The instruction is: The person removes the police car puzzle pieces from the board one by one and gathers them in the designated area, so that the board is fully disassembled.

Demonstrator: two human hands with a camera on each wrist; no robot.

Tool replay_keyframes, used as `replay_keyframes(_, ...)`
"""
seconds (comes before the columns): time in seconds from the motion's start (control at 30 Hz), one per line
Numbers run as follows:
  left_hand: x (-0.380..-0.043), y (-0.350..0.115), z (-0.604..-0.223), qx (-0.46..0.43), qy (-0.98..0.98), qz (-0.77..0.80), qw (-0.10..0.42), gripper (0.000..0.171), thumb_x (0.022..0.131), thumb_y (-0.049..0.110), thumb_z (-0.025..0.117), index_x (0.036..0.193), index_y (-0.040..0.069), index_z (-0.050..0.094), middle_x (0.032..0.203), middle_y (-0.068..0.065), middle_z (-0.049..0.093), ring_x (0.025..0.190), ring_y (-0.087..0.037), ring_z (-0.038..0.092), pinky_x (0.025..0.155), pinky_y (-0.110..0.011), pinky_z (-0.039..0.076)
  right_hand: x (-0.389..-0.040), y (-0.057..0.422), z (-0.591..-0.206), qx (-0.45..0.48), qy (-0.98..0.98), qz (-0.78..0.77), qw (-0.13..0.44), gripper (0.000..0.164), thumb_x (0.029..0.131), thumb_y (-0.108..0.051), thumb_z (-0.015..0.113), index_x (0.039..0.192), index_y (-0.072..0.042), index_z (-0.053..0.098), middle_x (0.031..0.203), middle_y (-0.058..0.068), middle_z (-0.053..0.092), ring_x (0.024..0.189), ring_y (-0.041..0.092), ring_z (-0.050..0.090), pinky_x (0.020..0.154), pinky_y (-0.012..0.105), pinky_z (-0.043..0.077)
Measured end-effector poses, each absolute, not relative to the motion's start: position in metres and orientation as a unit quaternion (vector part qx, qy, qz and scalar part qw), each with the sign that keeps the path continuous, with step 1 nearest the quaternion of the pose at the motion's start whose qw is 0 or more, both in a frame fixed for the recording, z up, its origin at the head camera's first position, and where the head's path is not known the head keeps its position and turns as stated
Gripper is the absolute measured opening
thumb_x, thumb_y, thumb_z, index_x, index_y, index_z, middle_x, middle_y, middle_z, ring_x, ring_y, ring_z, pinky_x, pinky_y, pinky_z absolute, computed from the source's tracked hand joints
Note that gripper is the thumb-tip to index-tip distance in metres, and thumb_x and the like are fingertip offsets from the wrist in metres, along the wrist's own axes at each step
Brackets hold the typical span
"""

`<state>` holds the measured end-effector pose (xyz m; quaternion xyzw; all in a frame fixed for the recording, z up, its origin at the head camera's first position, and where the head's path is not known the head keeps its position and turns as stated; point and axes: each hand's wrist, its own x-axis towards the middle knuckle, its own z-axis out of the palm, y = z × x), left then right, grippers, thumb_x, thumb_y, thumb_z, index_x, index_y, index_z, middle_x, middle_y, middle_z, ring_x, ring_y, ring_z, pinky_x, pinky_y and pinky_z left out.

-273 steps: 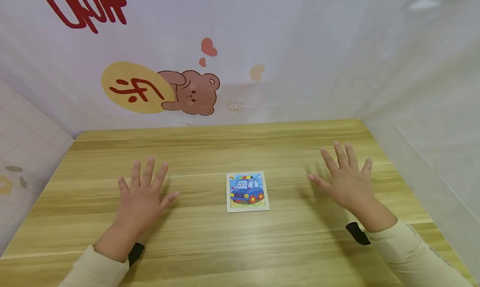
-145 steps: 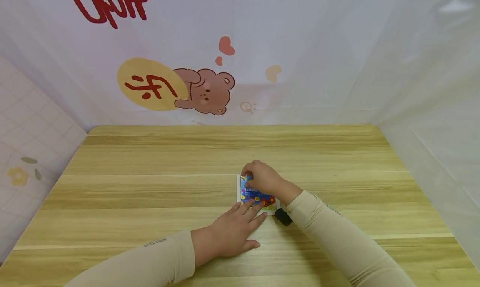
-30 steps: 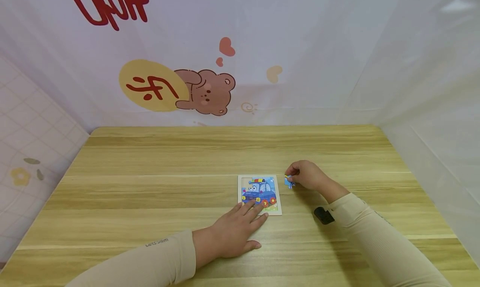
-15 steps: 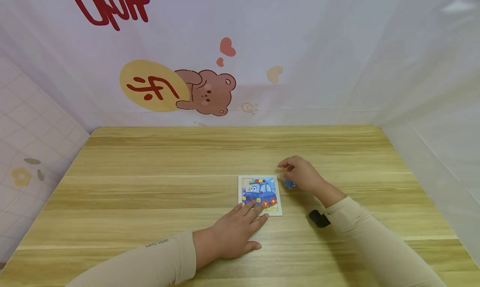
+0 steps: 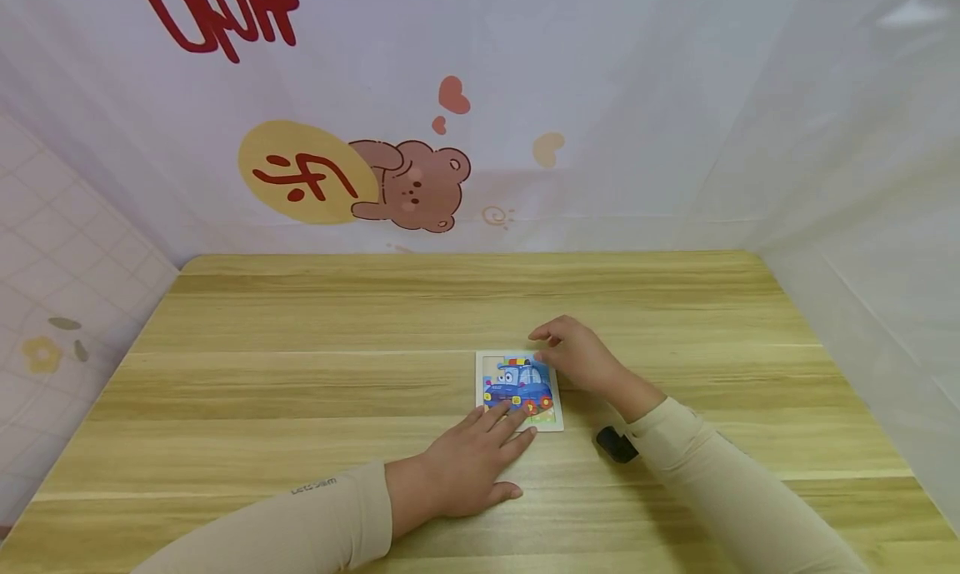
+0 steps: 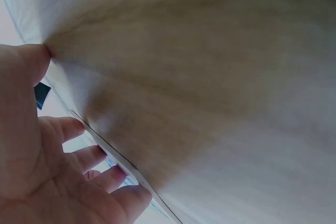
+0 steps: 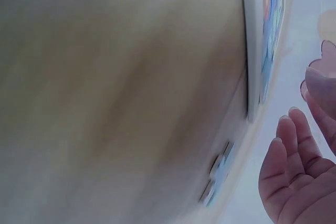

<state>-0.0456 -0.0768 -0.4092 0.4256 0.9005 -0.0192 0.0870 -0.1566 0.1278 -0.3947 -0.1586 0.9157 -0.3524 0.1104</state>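
A small framed jigsaw puzzle (image 5: pixel 522 382) with a blue cartoon car lies flat on the table. Its upper left corner shows a bare beige slot (image 5: pixel 492 367). My left hand (image 5: pixel 467 467) rests with extended fingers on the puzzle's lower edge; the left wrist view shows those fingertips (image 6: pixel 132 200) along the frame. My right hand (image 5: pixel 587 364) hovers at the puzzle's upper right corner, fingers loosely bent with nothing between them. A loose puzzle piece (image 7: pixel 216 176) lies on the table beside the frame in the right wrist view; the right hand hides it in the head view.
The wood-grain table (image 5: pixel 315 307) reaches back to a white curtain (image 5: pixel 630 124) printed with a bear (image 5: pixel 416 187). More white sheeting (image 5: pixel 870 249) borders the right side. A black wrist device (image 5: pixel 617 445) hangs under my right wrist.
My right hand took the upper left piece out and set it down right of the frame, then let go and moved left to the puzzle's upper right corner. The left hand stays put.
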Motion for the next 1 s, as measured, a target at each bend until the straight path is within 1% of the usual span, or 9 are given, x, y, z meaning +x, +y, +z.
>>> replay_keyframes(0.23, -0.045, -0.078, -0.410, 0.428, 0.900, -0.024, 0.080, 0.066, 0.097, 0.057, 0.041, 0.150, 0.019, 0.036, 0.157, -0.005, 0.028, 0.143, -0.026, 0.026, 0.111, -0.042, 0.033, -0.155, 0.114, -0.394, -0.171, 0.915, -0.341, 0.134, 0.023, 0.089, -0.006, 0.068, 0.111, -0.001, 0.068, 0.110, 0.012, 0.061, 0.096, 0.026, 0.056, 0.085, 0.041, 0.050)
replay_keyframes(0.53, -0.046, -0.078, -0.410, 0.431, 0.898, -0.024, 0.080, 0.066, 0.097, 0.057, 0.041, 0.150, 0.018, 0.035, 0.157, -0.006, 0.027, 0.144, -0.027, 0.026, 0.111, -0.042, 0.033, -0.154, 0.106, -0.397, -0.197, 0.922, -0.303, 0.141, 0.024, 0.087, -0.007, 0.070, 0.110, -0.002, 0.069, 0.106, 0.008, 0.061, 0.086, 0.019, 0.054, 0.080, 0.036, 0.050)
replay_keyframes(0.8, -0.046, -0.078, -0.410, 0.431, 0.898, -0.026, 0.081, 0.066, 0.097, 0.057, 0.041, 0.150, 0.019, 0.035, 0.157, -0.006, 0.028, 0.144, -0.027, 0.026, 0.111, -0.042, 0.033, -0.152, 0.100, -0.395, -0.194, 0.932, -0.267, 0.148, 0.022, 0.087, -0.007, 0.070, 0.109, -0.003, 0.069, 0.112, 0.009, 0.062, 0.090, 0.020, 0.058, 0.086, 0.039, 0.051)
replay_keyframes(1.0, -0.046, -0.077, -0.410, 0.432, 0.898, -0.031, 0.073, 0.066, 0.097, 0.057, 0.042, 0.150, 0.018, 0.037, 0.156, -0.006, 0.031, 0.143, -0.027, 0.028, 0.110, -0.041, 0.034, -0.151, 0.097, -0.395, -0.203, 0.938, -0.243, 0.142, 0.023, 0.087, -0.007, 0.071, 0.110, -0.005, 0.069, 0.107, 0.006, 0.062, 0.090, 0.019, 0.059, 0.085, 0.038, 0.051)
